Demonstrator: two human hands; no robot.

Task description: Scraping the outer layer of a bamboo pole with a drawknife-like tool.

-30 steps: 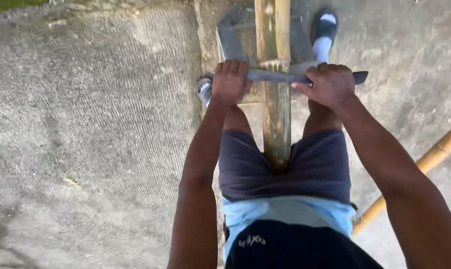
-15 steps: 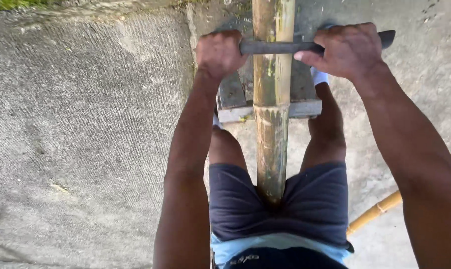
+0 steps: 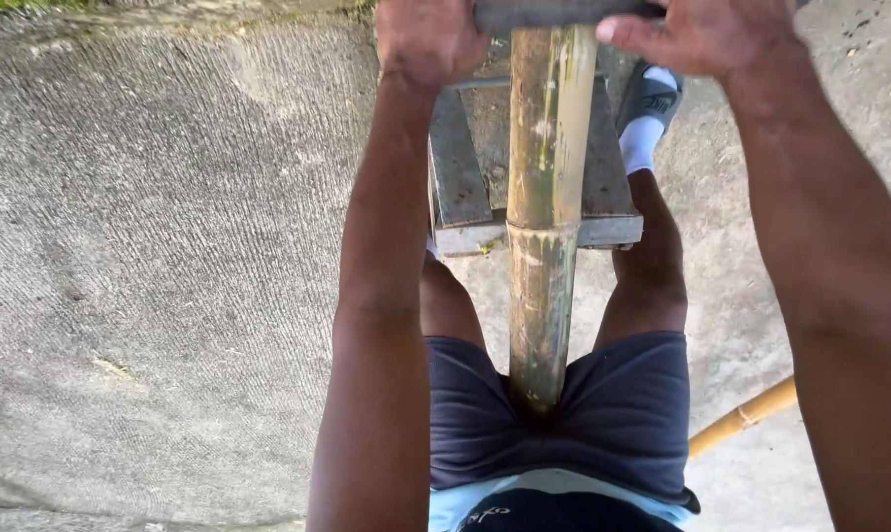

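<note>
While a bamboo pole (image 3: 549,197) is braced between the thighs, a blade (image 3: 554,14) is held across it.

Each end of the blade is clenched, by the left hand (image 3: 428,39) and the right hand (image 3: 699,34). The pole lies on a small wooden stool (image 3: 460,177) over the concrete floor (image 3: 169,246). Even pressure from both hands is judged best, with the blade kept square to the pole.

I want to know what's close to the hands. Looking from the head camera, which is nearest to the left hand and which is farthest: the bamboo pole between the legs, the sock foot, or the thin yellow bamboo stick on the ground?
From the left hand:
1. Bamboo pole, just beside it, in the middle.
2. Sock foot, past the pole, on the right.
3. Thin yellow bamboo stick, far off at the lower right on the concrete.
</note>
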